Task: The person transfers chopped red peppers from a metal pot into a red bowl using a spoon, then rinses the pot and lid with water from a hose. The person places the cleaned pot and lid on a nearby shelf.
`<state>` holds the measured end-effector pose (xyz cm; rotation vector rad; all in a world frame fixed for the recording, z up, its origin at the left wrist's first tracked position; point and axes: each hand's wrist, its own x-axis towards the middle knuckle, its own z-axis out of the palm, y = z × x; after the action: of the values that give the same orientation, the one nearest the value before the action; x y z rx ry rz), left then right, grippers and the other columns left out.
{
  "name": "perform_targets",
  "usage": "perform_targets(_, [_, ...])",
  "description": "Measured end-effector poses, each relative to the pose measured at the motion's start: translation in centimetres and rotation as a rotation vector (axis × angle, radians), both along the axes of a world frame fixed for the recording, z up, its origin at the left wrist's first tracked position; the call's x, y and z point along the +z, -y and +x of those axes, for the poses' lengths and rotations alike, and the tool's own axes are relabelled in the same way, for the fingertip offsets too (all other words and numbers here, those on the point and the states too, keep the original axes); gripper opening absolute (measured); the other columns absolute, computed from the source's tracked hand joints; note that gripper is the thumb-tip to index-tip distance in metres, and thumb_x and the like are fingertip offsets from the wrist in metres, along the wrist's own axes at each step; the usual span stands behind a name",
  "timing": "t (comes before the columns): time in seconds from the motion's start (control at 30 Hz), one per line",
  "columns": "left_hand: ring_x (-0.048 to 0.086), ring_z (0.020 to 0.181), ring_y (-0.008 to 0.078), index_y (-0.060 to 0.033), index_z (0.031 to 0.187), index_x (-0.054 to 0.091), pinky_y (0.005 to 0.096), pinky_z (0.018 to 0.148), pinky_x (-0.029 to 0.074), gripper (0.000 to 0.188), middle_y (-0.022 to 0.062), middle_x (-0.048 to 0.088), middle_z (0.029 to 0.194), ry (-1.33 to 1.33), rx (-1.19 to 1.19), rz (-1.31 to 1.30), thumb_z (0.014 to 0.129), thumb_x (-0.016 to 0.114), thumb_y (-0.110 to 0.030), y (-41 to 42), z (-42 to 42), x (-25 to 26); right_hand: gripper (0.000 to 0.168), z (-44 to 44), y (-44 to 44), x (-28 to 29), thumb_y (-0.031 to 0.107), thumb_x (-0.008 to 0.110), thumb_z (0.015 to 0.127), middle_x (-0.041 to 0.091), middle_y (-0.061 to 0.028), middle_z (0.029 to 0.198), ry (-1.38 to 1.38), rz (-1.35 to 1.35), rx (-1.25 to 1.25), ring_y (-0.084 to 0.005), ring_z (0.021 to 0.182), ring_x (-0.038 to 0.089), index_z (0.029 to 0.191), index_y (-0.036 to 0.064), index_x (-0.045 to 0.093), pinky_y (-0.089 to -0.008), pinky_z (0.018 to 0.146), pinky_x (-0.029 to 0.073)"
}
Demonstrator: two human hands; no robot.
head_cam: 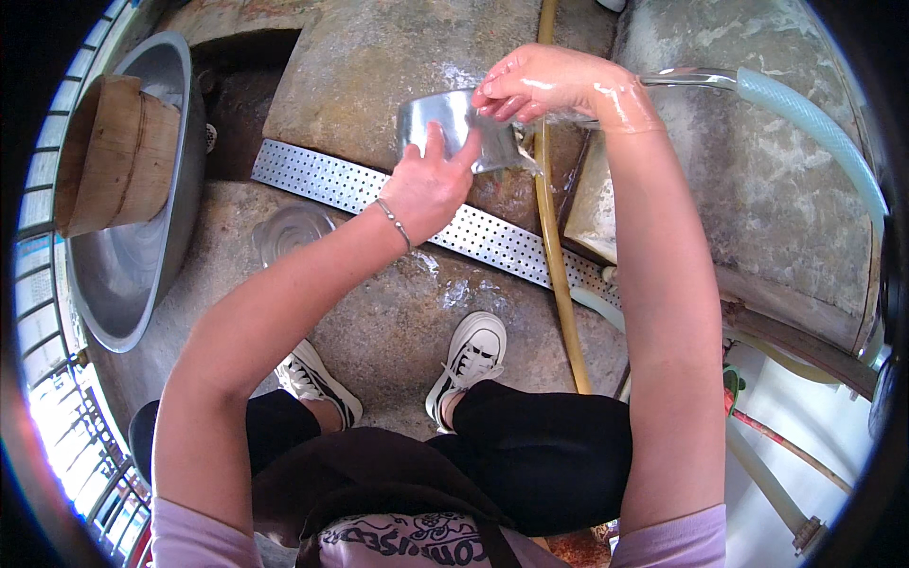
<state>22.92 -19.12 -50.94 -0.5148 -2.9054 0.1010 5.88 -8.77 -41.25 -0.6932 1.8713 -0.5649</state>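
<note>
My left hand [433,184] holds a shiny metal pot [419,121] above a perforated metal drain cover, its fingers spread on the near outer wall. The pot is tilted, and water spills near its right end. My right hand [543,82] is wet, its fingers loosely bent at the pot's upper right rim; whether they grip it is unclear. A clear stream runs from a pale blue braided hose [817,106] onto my right wrist. A tan hose [554,248] passes behind the pot's right side.
At the left stands a large metal basin [174,192] with a wooden bucket [135,156] lying tilted in it. The drain cover [490,238] crosses the wet concrete floor [398,341]. A clear plastic lid-like disc [291,231] lies beside it. A concrete ledge [767,192] rises at right.
</note>
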Motion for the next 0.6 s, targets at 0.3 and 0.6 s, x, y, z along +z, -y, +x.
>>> perform_targets(0.3, [0.055,0.094,0.0328,0.0001,0.082,0.062,0.0351,0.063,0.053,0.015,0.0119,0.049,0.121,0.021,0.057,0.311,0.072,0.057,-0.011,-1.2,-1.3,-0.5,0.033,-0.6,-0.9,-0.1,0.03,0.049,0.086,0.062,-0.0047,0.102,-0.083,-0.015,-0.031,-0.0132,0.093,0.057,0.107,0.007,0.06,-0.026,0.079,0.045])
perform_targets(0.6, [0.063,0.071,0.0175,-0.0002,0.092,0.056,0.0271,0.065,0.055,0.024,0.008,0.061,0.094,0.784,0.825,1.859,0.087,0.054,-0.024,6.7,-2.2,-5.8,0.029,-1.1,-1.1,-1.4,0.024,0.048,0.088,0.062,-0.0047,0.103,-0.118,-0.042,-0.069,-0.0123,0.093,0.057,0.109,0.008,0.06,-0.0243,0.078,0.045])
